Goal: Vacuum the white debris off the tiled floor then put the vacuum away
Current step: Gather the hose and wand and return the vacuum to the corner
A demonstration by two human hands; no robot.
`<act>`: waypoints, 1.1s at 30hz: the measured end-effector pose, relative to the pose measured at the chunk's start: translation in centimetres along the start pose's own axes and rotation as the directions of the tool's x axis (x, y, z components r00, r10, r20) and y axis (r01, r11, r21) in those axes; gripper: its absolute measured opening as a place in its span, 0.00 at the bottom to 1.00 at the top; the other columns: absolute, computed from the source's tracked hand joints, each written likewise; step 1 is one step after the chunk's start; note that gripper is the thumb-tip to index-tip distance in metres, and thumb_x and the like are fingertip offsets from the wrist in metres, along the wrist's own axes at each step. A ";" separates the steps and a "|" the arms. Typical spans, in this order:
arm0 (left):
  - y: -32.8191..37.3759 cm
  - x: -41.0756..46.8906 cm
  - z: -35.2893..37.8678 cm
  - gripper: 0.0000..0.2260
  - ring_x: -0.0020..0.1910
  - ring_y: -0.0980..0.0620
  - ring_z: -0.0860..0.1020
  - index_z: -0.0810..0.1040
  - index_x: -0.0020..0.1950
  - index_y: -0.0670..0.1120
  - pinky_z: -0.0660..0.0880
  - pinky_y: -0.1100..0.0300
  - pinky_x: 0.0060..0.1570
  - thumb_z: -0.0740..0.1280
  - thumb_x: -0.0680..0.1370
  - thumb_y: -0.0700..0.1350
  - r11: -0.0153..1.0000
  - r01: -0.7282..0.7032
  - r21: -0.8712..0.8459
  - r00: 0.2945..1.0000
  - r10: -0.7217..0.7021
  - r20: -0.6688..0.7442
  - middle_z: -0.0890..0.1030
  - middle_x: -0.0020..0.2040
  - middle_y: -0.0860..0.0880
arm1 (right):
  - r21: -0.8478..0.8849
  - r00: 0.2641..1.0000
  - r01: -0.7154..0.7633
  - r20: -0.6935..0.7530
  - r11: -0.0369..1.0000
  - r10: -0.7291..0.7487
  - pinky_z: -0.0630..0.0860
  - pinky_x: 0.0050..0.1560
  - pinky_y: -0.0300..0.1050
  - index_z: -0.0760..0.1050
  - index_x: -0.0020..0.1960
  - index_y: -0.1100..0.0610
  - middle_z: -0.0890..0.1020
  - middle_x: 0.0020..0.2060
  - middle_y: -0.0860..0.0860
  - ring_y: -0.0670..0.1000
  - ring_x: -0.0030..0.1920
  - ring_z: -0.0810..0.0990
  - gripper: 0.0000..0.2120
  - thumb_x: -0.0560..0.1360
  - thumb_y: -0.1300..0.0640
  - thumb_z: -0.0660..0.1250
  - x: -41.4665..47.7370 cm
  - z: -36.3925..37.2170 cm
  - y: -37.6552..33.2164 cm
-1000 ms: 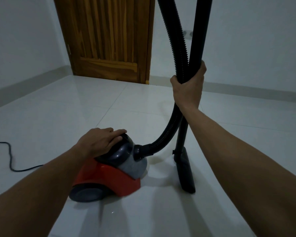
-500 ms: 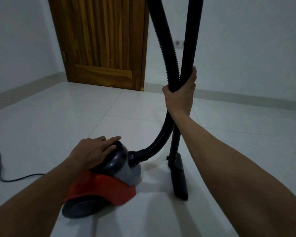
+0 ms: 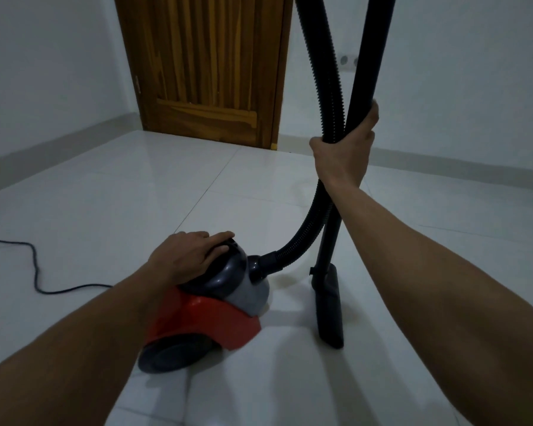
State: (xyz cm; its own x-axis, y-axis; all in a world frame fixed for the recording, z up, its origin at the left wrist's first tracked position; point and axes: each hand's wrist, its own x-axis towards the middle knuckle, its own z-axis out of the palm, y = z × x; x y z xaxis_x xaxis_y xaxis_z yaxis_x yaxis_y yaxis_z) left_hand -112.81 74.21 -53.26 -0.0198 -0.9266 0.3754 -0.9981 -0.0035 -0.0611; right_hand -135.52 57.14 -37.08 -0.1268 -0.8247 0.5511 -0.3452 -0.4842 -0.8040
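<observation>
Tiled floor [image 3: 105, 210]: glossy, pale, large squares, lying under the vacuum canister [image 3: 216, 315]. Wooden door [image 3: 203, 72]: beyond the canister, grained.

Canister: red plastic shell, grey-black dome, dark wheel toward me, long axis running away from me and rightward. Ribbed hose [image 3: 323, 72] leaves its front and curves up. Smooth rigid wand [image 3: 373, 56] stands near upright just right of the canister, with its flat nozzle [image 3: 330, 309] on the tiles. Cord [image 3: 34, 272] trails off left of the canister.

My left hand [image 3: 188, 256] lies on the dome with fingers laid out; it is the nearer hand for a lift. My right hand [image 3: 343, 155], up and right of the canister, wraps wand and hose together.

Probably the putting-away stage.
</observation>
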 end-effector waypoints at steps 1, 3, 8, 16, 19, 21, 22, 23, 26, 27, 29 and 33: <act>0.0 -0.1 -0.1 0.35 0.47 0.41 0.82 0.65 0.77 0.63 0.76 0.51 0.47 0.36 0.76 0.70 1.000 -0.002 0.005 1.000 0.002 0.005 0.82 0.52 0.48 | 0.007 1.000 -0.007 -0.001 1.000 0.007 0.76 0.42 0.46 0.48 0.81 0.49 0.72 0.59 0.53 0.51 0.50 0.76 0.50 0.67 0.57 0.74 0.1 0.1 0.0; 0.0 -0.3 -0.2 0.33 0.48 0.42 0.82 0.64 0.78 0.63 0.75 0.51 0.47 0.38 0.77 0.68 1.000 0.009 0.007 1.000 -0.009 0.016 0.81 0.52 0.48 | 0.022 1.000 -0.023 -0.001 0.999 0.023 0.72 0.39 0.41 0.48 0.81 0.48 0.72 0.57 0.51 0.50 0.48 0.76 0.50 0.68 0.57 0.74 0.3 0.1 -0.1; -0.2 -0.8 -0.5 0.34 0.46 0.42 0.82 0.66 0.77 0.62 0.77 0.51 0.45 0.38 0.76 0.68 0.999 0.034 -0.023 0.999 -0.034 -0.005 0.82 0.49 0.47 | 0.058 0.999 -0.041 -0.002 0.997 0.041 0.68 0.35 0.35 0.48 0.81 0.49 0.71 0.56 0.50 0.48 0.46 0.75 0.50 0.68 0.58 0.73 0.8 0.1 -0.2; -1.5 -0.6 -2.1 0.43 0.48 0.43 0.82 0.68 0.76 0.63 0.75 0.52 0.45 0.30 0.71 0.75 0.998 0.046 -0.035 0.999 -0.046 -0.012 0.83 0.51 0.48 | 0.076 0.999 -0.052 0.019 0.996 0.051 0.80 0.45 0.49 0.48 0.80 0.48 0.72 0.57 0.51 0.52 0.50 0.78 0.49 0.67 0.56 0.73 1.6 1.1 -1.5; -2.4 -0.1 -3.3 0.37 0.49 0.43 0.82 0.68 0.76 0.62 0.76 0.52 0.47 0.37 0.74 0.71 0.997 0.073 -0.014 0.997 -0.073 0.005 0.83 0.52 0.48 | 0.082 0.998 -0.041 0.049 0.996 0.037 0.76 0.43 0.46 0.48 0.81 0.48 0.72 0.58 0.52 0.52 0.50 0.78 0.49 0.68 0.56 0.73 2.4 2.1 -2.5; -2.9 0.4 -4.1 0.35 0.49 0.43 0.82 0.68 0.75 0.62 0.76 0.51 0.47 0.38 0.75 0.69 0.995 0.101 -0.003 0.995 -0.101 0.009 0.83 0.52 0.48 | 0.086 0.998 -0.032 0.061 0.996 0.027 0.76 0.43 0.45 0.48 0.81 0.48 0.72 0.58 0.52 0.52 0.50 0.78 0.49 0.68 0.56 0.73 3.3 3.2 -3.5; -3.3 0.6 -4.6 0.35 0.50 0.43 0.82 0.68 0.75 0.62 0.77 0.51 0.47 0.38 0.75 0.69 0.993 0.116 -0.001 0.993 -0.116 0.015 0.83 0.52 0.48 | 0.088 0.997 -0.028 0.067 0.996 0.022 0.77 0.43 0.46 0.48 0.81 0.48 0.72 0.59 0.52 0.52 0.50 0.78 0.49 0.68 0.56 0.73 3.8 3.8 -4.1; -3.7 1.0 -5.1 0.34 0.50 0.43 0.82 0.67 0.75 0.62 0.77 0.52 0.48 0.38 0.75 0.69 0.991 0.133 -0.001 0.991 -0.133 0.025 0.82 0.52 0.48 | 0.094 0.997 -0.023 0.076 0.995 0.016 0.77 0.43 0.46 0.48 0.81 0.48 0.72 0.59 0.52 0.52 0.50 0.78 0.49 0.68 0.55 0.73 4.4 4.5 -4.7; -5.0 2.5 -7.1 0.30 0.52 0.42 0.81 0.67 0.76 0.61 0.77 0.51 0.49 0.42 0.78 0.67 0.987 0.162 0.018 0.986 -0.163 0.045 0.82 0.53 0.47 | 0.107 0.995 -0.025 0.103 0.994 0.014 0.72 0.39 0.39 0.47 0.81 0.48 0.72 0.61 0.53 0.49 0.49 0.75 0.49 0.69 0.55 0.73 6.1 6.5 -6.8; -5.4 3.0 -7.7 0.29 0.52 0.42 0.81 0.67 0.76 0.61 0.78 0.51 0.50 0.43 0.79 0.66 0.987 0.158 0.029 0.986 -0.159 0.048 0.82 0.53 0.46 | 0.109 0.994 -0.028 0.106 0.994 0.016 0.72 0.40 0.40 0.47 0.81 0.49 0.71 0.61 0.53 0.48 0.49 0.75 0.49 0.70 0.55 0.73 6.7 7.0 -7.5; -6.1 3.9 -9.1 0.30 0.51 0.42 0.81 0.67 0.76 0.60 0.77 0.51 0.49 0.43 0.79 0.66 0.987 0.158 0.036 0.986 -0.160 0.044 0.82 0.53 0.46 | 0.111 0.994 -0.027 0.110 0.993 0.015 0.74 0.41 0.42 0.46 0.81 0.49 0.72 0.61 0.53 0.49 0.49 0.76 0.49 0.70 0.54 0.72 7.9 7.7 -8.8; -7.9 5.7 -12.0 0.33 0.50 0.42 0.81 0.68 0.76 0.59 0.78 0.51 0.47 0.41 0.77 0.67 0.984 0.174 0.028 0.984 -0.175 0.035 0.83 0.51 0.46 | 0.125 0.994 -0.027 0.109 0.992 0.014 0.77 0.43 0.43 0.46 0.81 0.49 0.71 0.62 0.53 0.49 0.50 0.77 0.49 0.70 0.54 0.72 10.6 8.8 -11.4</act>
State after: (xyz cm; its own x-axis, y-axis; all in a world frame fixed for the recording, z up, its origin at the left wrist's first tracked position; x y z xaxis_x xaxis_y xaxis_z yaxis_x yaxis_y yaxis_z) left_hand -105.71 73.48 -39.59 0.1577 -0.9242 0.3479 -0.9842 -0.1757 -0.0206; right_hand -124.78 51.32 -24.05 -0.0290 -0.8582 0.5124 -0.2230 -0.4942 -0.8403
